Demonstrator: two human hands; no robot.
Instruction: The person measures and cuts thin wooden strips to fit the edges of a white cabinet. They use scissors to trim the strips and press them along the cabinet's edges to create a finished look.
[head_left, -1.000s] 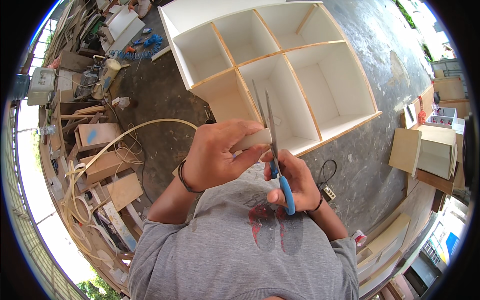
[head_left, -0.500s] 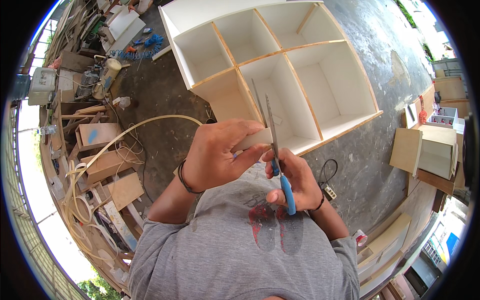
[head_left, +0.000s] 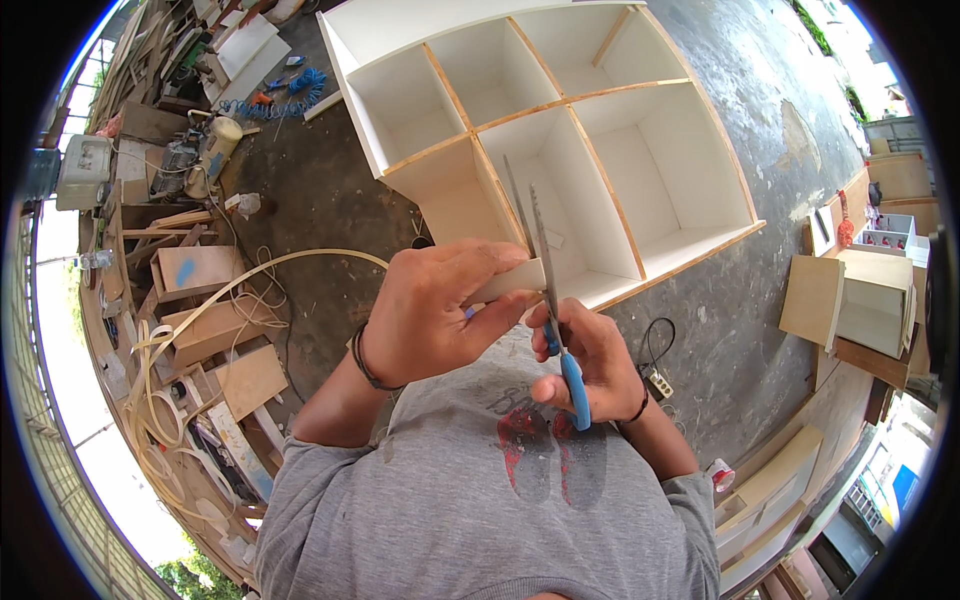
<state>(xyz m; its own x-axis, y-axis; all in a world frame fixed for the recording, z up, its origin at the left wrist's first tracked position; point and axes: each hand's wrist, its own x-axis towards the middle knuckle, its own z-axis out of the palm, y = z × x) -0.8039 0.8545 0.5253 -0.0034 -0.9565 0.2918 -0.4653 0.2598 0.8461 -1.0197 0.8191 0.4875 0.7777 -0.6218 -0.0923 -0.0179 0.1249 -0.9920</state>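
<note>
A long, thin cream edging strip [head_left: 512,281] is pinched between the thumb and fingers of my left hand [head_left: 430,305]. Its short end sticks out toward the scissors, while the rest bows away behind the wrist to the left. My right hand [head_left: 598,365] grips scissors [head_left: 575,385] with blue handles. Their long blades point away from me, slightly parted, right beside the strip's end. Whether the blades touch the strip, I cannot tell. Beyond both hands lies a white cabinet [head_left: 568,102] with several open compartments and wood-coloured front edges.
Loose coils of cream strip [head_left: 155,400] hang at the left among wooden boxes [head_left: 222,330] and boards. An air compressor [head_left: 215,150] and a blue coiled hose [head_left: 300,95] lie farther off. To the right are a power strip [head_left: 659,385] on the floor and a small cabinet [head_left: 872,312].
The bowed part of the strip left of my left hand has sunk a little. My left hand has shifted very slightly; the scissors look almost unmoved.
</note>
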